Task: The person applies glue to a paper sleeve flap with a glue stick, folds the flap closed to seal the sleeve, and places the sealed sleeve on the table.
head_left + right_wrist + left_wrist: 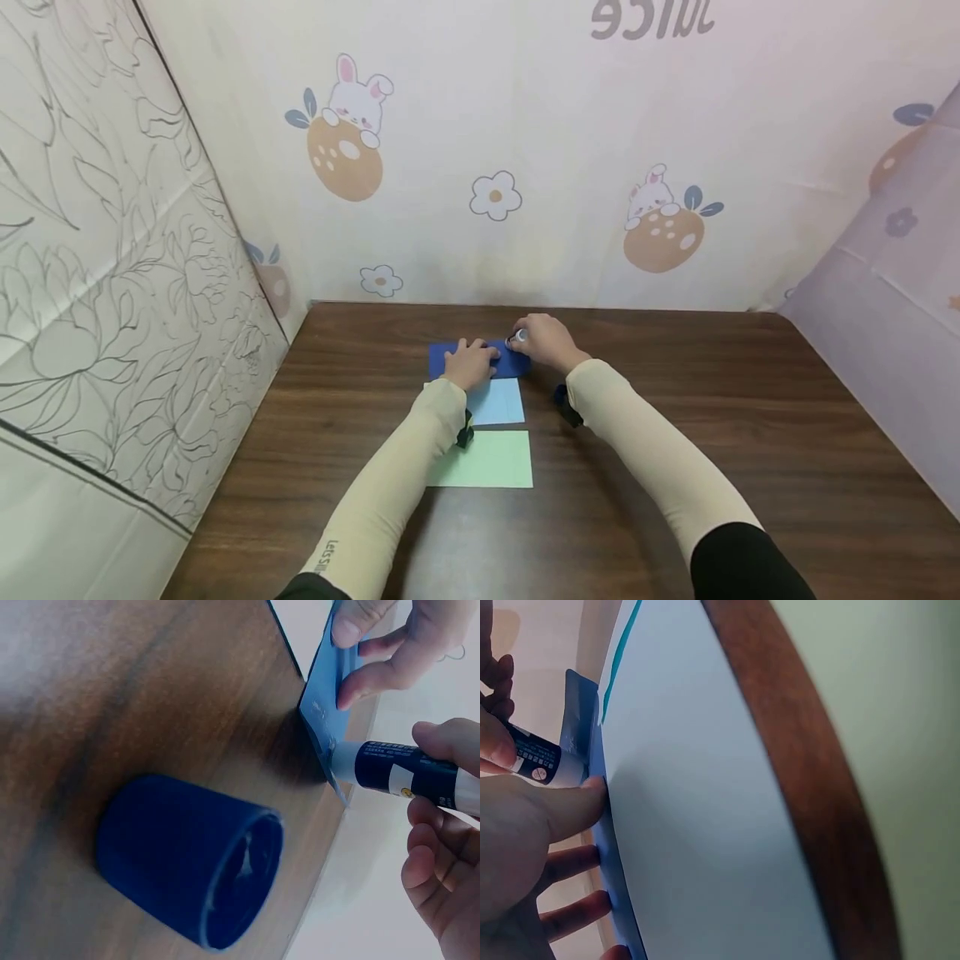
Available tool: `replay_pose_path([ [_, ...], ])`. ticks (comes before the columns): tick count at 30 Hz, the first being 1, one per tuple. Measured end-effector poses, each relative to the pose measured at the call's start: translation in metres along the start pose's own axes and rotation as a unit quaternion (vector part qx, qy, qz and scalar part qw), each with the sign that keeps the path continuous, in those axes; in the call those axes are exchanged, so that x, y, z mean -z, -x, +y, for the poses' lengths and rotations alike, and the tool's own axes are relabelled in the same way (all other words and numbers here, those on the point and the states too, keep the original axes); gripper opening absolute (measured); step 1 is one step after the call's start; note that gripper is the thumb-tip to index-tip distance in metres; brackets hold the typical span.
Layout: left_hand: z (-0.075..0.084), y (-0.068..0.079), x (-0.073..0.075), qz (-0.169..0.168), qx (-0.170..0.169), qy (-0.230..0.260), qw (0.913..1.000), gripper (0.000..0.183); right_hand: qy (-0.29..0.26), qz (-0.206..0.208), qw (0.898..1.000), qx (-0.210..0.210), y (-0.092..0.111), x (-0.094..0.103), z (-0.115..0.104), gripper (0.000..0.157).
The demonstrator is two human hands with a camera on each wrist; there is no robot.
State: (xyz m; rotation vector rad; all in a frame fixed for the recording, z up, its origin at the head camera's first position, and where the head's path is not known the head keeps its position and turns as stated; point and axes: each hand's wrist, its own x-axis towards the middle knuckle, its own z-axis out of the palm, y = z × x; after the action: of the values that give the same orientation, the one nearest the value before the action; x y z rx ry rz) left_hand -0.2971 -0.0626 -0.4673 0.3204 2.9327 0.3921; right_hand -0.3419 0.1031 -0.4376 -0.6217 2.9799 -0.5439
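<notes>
My right hand (551, 342) grips a glue stick (382, 766) with a dark label between thumb and fingers. Its white tip end meets a dark blue sheet of paper (516, 362) near the sheet's right end. My left hand (470, 365) rests on that same sheet, fingers spread and fingertips pressing on it. In the right wrist view, the paper's corner by the glue stick bends up and shows wet-looking smears. A dark blue cap (172, 855) stands on the table near the right hand, hollow end up.
On the wooden table (660, 433), a light blue sheet (501, 404) lies just nearer than the dark blue one. A pale green sheet (495, 460) lies nearer still, partly under the left forearm. A patterned wall (435, 242) stands behind the table.
</notes>
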Motion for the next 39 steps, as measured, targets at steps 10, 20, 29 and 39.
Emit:
replay_pose_path([
  [10,-0.002,-0.003,-0.001,0.004,0.001,0.015,0.9999,0.035,0.029,-0.015,0.998,0.048,0.017,0.003,-0.004,0.033],
  [20,-0.001,0.002,0.002,0.006,0.004,0.022,0.9997,0.036,-0.008,-0.067,0.996,0.051,0.037,0.014,-0.001,0.032],
  [29,0.002,0.003,-0.003,0.009,0.004,0.011,0.9999,0.035,-0.048,0.016,0.998,0.021,0.029,0.010,0.005,0.033],
  [39,-0.002,0.001,-0.006,0.023,0.008,0.007,0.9997,0.035,-0.004,0.021,0.999,0.031,0.016,-0.003,-0.002,0.033],
])
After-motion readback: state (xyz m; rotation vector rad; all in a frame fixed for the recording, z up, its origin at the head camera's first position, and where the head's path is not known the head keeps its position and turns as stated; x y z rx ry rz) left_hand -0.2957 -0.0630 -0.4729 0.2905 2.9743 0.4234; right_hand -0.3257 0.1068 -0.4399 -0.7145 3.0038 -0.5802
